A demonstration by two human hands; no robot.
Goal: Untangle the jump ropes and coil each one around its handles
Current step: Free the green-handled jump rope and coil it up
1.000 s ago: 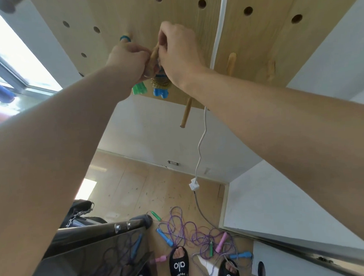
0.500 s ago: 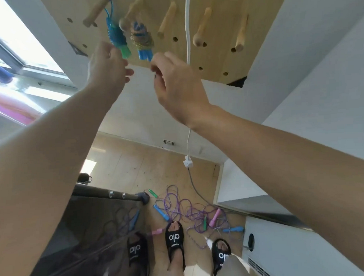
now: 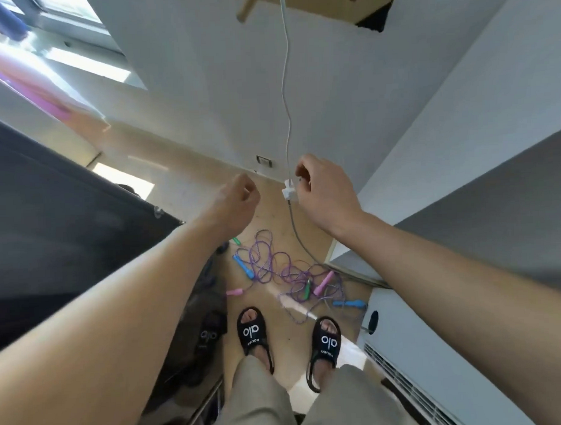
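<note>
Our two hands have come down from the pegboard: half a second ago they were up by the wooden pegs, where a coiled rope with blue handles already hung, and now our left hand (image 3: 237, 198) and right hand (image 3: 320, 192) float in mid-air over the floor, each with fingers loosely curled and nothing in them. The right hand is just beside the white cable with its small white plug block (image 3: 288, 193), which hangs down from twelve o'clock, but we cannot tell whether a finger touches it; we judge it is only passing. Of the pale wooden pegboard (image 3: 322, 1) only the lower edge shows at the top of the view, with one wooden peg (image 3: 246, 7) sticking out. What matters for the task lies at about six o'clock from the hands, on the light wooden floor (image 3: 182, 171) just ahead of our black sandals (image 3: 253, 334): the tangled heap of purple braided jump ropes (image 3: 275, 269), its loops crossing one another. From it stick out a blue plastic handle (image 3: 243, 266) at its nine o'clock, a pink handle (image 3: 234, 292) below that, a green handle (image 3: 236, 240) near its top, and another green handle (image 3: 307, 289), pink handle (image 3: 323, 282) and blue handle (image 3: 349, 303) towards its four o'clock. We judge one rope stowed and the next job is to bend down and pick a handle out of this knot.
</note>
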